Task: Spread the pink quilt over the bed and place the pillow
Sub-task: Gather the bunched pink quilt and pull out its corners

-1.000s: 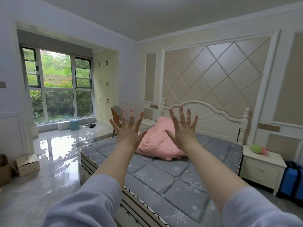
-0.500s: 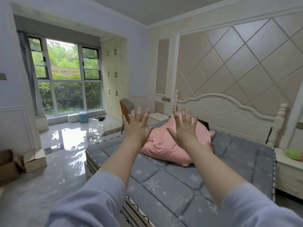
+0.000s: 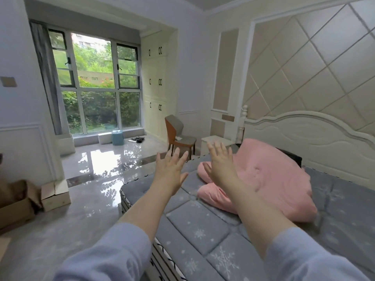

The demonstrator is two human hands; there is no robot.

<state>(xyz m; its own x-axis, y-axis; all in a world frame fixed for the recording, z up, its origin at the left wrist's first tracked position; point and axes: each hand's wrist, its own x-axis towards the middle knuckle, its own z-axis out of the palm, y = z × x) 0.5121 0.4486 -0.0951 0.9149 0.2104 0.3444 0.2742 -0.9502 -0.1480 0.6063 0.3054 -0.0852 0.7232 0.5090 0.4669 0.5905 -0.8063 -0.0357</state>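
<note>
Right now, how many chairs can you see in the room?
1. The chair stands on the floor between the cupboards and the bed, beyond both hands. Another could hide outside the view.

The gray mattress is bare in front, so there is lots of room to reach across it. The pink quilt sits in a big lump near the headboard and blocks that end. Both hands, the left hand and the right hand, are up in the air with fingers spread, touching nothing. A chair stands beside the far corner of the bed. Boxes sit on the floor by the left wall, well apart from the bed.
</note>
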